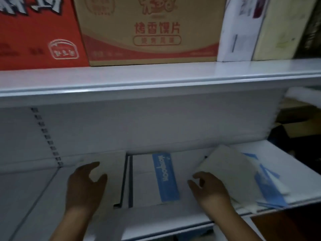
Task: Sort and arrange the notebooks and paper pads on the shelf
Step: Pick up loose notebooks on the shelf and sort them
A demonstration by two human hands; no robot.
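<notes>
A white notebook with a blue band lies flat in the middle of the lower white shelf. To its right a white paper pad sits tilted over more white and blue pads. A plain white pad lies to the left. My left hand rests on that plain pad, fingers spread. My right hand touches the near corner of the tilted pad, fingers apart; whether it grips the pad is unclear.
The upper shelf carries a red box, a brown cardboard box and white packages. A perforated upright runs down the back panel at left. Dark boxes stand beyond the shelf's right end.
</notes>
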